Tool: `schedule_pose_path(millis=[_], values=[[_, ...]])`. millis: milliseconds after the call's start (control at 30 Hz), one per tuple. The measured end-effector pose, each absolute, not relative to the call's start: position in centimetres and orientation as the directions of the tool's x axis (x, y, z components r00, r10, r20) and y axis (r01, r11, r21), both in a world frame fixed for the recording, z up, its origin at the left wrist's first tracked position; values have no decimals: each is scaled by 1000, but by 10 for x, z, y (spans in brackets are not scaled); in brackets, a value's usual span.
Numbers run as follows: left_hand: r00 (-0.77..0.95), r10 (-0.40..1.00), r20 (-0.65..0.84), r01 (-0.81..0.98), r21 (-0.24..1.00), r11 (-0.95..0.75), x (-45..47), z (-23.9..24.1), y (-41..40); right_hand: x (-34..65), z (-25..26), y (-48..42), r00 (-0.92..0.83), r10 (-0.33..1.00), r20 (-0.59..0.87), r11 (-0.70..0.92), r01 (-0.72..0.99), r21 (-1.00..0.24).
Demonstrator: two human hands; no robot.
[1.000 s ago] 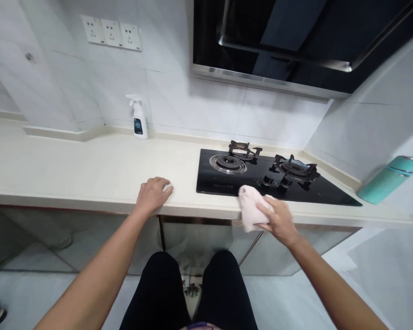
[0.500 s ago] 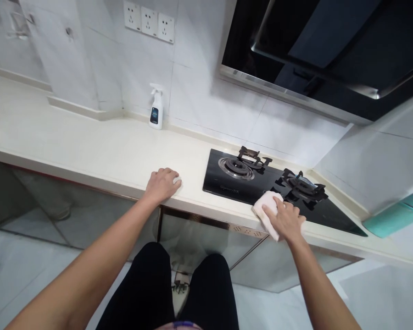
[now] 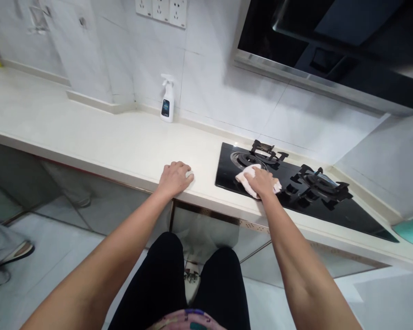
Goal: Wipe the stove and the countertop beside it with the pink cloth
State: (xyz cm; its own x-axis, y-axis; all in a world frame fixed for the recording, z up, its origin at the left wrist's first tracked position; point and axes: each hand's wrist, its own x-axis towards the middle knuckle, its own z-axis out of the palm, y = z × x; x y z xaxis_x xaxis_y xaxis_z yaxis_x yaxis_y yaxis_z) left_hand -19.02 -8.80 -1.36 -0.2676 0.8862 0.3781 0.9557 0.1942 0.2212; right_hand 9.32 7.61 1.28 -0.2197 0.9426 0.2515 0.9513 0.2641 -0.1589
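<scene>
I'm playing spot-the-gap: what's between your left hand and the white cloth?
The head view shows the pale countertop, then the black glass hob's edge, between the left hand and the white cloth.

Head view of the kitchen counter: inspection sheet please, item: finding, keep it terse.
surface: pale countertop with a black glass gas hob set into it
job's things: pale cloth on the hob under the right hand, beside the left burner
clutter: white spray bottle by the wall; teal flask cut off at the right edge
hands: left hand palm down at the counter's front edge; right hand on the cloth
cables: nothing seen
surroundings: white tiled wall, wall sockets, black range hood, sandal at lower left, wearer mostly out of view
</scene>
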Motion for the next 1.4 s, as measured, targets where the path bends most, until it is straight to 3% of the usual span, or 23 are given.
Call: schedule_pose_path(millis=[233,367,700,833,900,1000,1133,1233,1400], values=[[-261,886,383,956,229,183,-195,-14,-88,-8,9,28,-539,796,275,592,789,-167],[-252,895,367,956,236,172,-202,-12,-89,-38,-1,-17,-660,654,370,738,665,-118],[-225,913,340,940,323,111,-209,-9,-96,62,-30,-44,-691,555,463,803,590,-83],[-148,883,446,950,313,1,-169,-16,-95,99,-43,-43,-674,582,455,779,623,-73],[44,856,514,957,225,-185,-139,-19,-93,107,-41,-40,-691,579,433,800,583,-140],[319,817,481,910,86,-406,-102,-19,-88,126,-30,-25,-702,556,445,830,435,-350],[340,857,388,929,5,-371,-82,-12,-81,169,-21,13,-431,696,574,717,385,-580],[335,866,371,939,-56,-339,-67,-9,-77,191,-27,41,-272,781,562,614,494,-616],[438,795,419,898,-181,-400,-9,-17,-72,194,-42,57,-325,812,485,582,527,-620]])
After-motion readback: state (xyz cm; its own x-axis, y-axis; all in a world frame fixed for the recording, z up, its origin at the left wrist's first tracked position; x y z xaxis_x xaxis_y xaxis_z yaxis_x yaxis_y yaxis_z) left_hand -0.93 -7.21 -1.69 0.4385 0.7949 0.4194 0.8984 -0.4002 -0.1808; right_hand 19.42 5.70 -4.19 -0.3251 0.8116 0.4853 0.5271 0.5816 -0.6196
